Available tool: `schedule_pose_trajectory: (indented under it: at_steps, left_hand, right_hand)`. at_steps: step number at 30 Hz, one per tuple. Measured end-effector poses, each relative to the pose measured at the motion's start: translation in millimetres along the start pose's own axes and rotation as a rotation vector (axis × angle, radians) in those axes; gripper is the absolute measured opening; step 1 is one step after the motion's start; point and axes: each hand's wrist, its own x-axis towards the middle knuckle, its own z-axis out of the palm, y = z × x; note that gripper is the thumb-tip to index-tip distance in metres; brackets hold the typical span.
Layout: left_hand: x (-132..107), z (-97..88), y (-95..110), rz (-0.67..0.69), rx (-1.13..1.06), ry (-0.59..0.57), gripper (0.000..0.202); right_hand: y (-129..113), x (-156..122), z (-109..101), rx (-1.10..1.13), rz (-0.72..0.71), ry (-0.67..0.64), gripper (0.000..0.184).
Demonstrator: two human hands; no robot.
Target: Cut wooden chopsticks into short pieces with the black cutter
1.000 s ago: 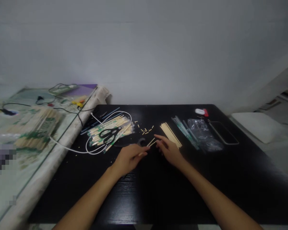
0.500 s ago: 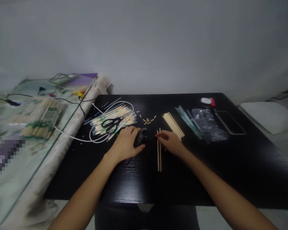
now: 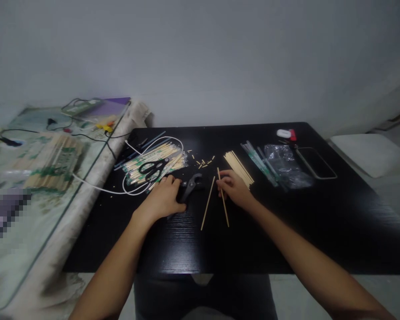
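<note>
Here, thin pale sticks [image 3: 207,204] beside pliers [image 3: 191,186]

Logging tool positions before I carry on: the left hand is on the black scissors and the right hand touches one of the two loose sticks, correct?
Not quite. The head view shows the left hand gripping the black pliers, not the scissors, which lie untouched on the wrapped chopsticks. The right hand does touch one of the two loose sticks.
</note>
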Motion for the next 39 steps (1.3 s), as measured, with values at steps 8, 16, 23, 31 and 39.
schedule_pose_trajectory:
  at_steps: [8, 16, 23, 31, 39]
  left_hand:
    - [10.4, -0.7, 0.0, -0.038, -0.074, 0.151, 0.037]
    - [14.1, 2.9, 14.1, 0.061, -0.397, 0.359, 0.031]
    - [11.8, 12.1, 21.7, 0.123, -0.338, 0.322, 0.035]
    - [10.4, 15.5, 26.6, 0.165, -0.317, 0.331, 0.031]
    - [10.6, 19.0, 26.6, 0.179, -0.319, 0.36, 0.027]
  right_hand:
    - [-15.8, -8.4, 0.0, 0.103, -0.036, -0.071, 0.042]
    - [-25.1, -20.2, 2.5, 0.11, -0.146, -0.138, 0.046]
    - [-26.4, -21.2, 3.4, 0.05, -0.273, -0.138, 0.043]
    - [-26.0, -22.6, 3.7, 0.075, -0.265, -0.118, 0.036]
    - [-23.4, -21.4, 2.2, 0.106, -0.308, -0.139, 0.034]
